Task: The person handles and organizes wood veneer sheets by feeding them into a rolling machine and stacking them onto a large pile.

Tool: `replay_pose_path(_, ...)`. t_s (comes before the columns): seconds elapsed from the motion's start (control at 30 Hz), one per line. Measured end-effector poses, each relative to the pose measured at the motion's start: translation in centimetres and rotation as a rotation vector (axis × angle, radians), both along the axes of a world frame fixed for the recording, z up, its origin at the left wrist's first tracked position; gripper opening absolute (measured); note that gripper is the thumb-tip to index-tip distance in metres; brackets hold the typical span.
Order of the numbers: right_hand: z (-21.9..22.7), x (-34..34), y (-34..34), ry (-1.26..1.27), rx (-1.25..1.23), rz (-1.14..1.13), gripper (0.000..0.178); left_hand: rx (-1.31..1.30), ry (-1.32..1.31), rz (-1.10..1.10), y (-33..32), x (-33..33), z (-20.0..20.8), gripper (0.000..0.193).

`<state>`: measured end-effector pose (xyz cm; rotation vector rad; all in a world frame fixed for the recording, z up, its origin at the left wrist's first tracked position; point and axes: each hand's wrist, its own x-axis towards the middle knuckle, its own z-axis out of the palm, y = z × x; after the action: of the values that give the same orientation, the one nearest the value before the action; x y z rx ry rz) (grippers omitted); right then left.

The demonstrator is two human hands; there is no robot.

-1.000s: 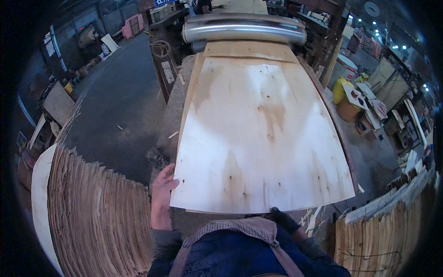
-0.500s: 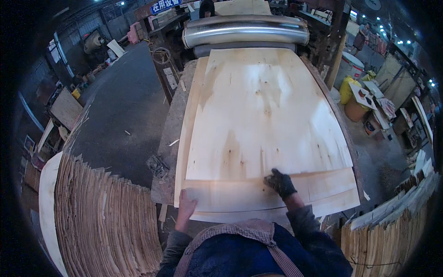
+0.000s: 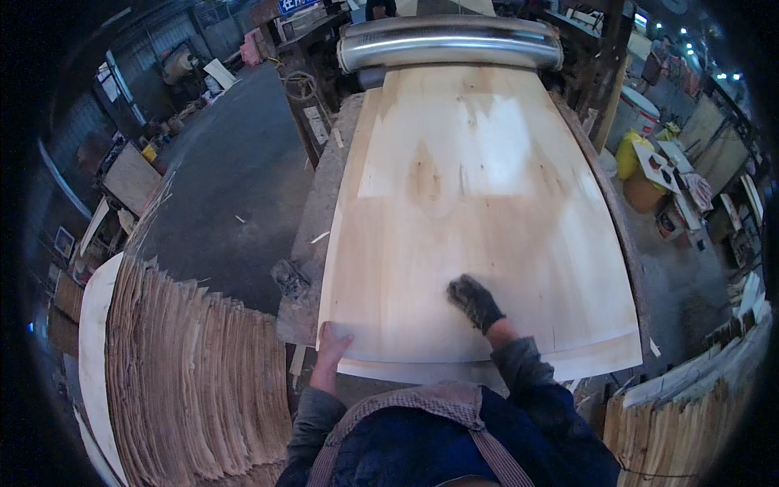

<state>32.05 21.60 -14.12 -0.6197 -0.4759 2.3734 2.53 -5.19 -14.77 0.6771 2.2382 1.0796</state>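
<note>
Large pale wood veneer sheets lie overlapped on the bed in front of me. The upper sheet runs under a shiny metal roller at the far end. My left hand, bare, rests at the near left corner of the lower sheets, thumb apart and fingers along the edge. My right hand, in a dark glove, lies on top of the nearer sheet, right of its middle. Its fingers are stretched forward and somewhat blurred. Another sheet's edge shows beneath at the near side.
A tall stack of brown veneer stands at my left, another stack at the near right. The machine frame with a handwheel rises at the far left. Buckets, a yellow bag and boards sit right of the bed. Someone stands beyond the roller.
The upper sheet has slid away from me, its near edge now much farther up and its far end under the roller. My right hand has shifted slightly left across the sheet below.
</note>
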Motion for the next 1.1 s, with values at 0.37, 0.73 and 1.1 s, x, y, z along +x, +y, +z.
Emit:
replay_pose_path(0.37, 4.7, 6.7, -14.0, -0.047, -0.128, 0.300, 0.038, 0.450, -0.267, -0.033, 0.7, 0.4, 10.3, 0.043)
replay_pose_path(0.73, 5.6, 10.2, -13.6, -0.231, -0.128, 0.045, 0.040, 0.741, -0.528, 0.012, 1.2, 2.2, 22.6, 0.048)
replay_pose_path(1.1, 4.4, 3.3, -3.2, -0.467, 0.096, 0.068, 0.034, -0.012, 0.228, -0.107, 1.2, -2.1, 5.2, 0.067)
